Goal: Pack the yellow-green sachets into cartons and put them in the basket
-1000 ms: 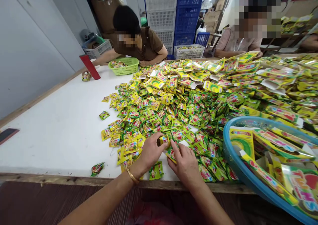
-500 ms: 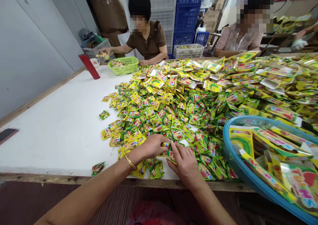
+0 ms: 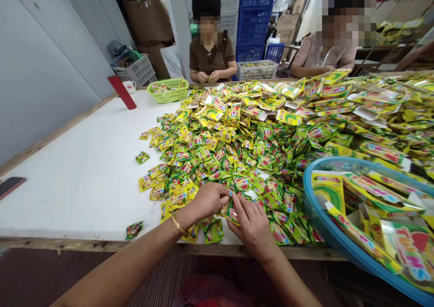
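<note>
One green-and-red pack [image 3: 232, 214] sits low in the centre of the frame, between the two hands, just above the white table [image 3: 84, 180]. The right hand [image 3: 252, 219] pinches it along its right side, thumb below, fingers over the top. The left hand [image 3: 208, 200] has its fingers bunched at the pack's upper left. Half a second ago a small yellow packet showed at those fingertips; now they cover that spot, so I cannot tell whether they still grip it. Both hands seem to be working at the pack's upper end, so this piece looks unfinished.

Loose yellow and green packets [image 3: 203, 153] spread around the hands and up through the middle. At lower right, a blue basin [image 3: 308, 185] holds printed cartons [image 3: 376, 194]. At upper centre, a co-worker [image 3: 210, 63] in brown now has both hands [image 3: 214, 76] close together, no longer reaching left past the light green basket [image 3: 171, 97].
</note>
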Demonstrator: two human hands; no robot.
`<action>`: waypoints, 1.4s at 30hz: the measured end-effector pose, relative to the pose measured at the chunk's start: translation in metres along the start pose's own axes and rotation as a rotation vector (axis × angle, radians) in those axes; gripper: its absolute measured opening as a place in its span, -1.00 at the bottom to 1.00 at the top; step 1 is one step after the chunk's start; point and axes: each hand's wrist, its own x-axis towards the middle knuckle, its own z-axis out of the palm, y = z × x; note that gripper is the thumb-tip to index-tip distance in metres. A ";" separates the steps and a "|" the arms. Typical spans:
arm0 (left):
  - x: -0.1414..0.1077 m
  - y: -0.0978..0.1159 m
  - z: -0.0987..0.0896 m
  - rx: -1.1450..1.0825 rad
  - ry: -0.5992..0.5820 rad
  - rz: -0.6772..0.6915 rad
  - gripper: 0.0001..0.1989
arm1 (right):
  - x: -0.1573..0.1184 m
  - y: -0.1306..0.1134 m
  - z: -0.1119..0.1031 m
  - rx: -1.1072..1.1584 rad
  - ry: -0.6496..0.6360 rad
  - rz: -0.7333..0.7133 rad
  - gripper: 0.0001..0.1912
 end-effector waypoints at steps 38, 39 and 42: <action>-0.005 0.004 0.016 -0.753 0.132 -0.226 -0.86 | 0.002 0.001 0.001 0.040 -0.028 0.054 -0.38; -0.004 0.005 0.018 -0.744 0.157 -0.214 -0.87 | 0.002 0.001 0.001 0.040 -0.028 0.043 -0.38; -0.001 0.008 0.026 -0.811 0.140 -0.179 -0.91 | 0.001 0.003 0.001 0.039 -0.018 0.057 -0.37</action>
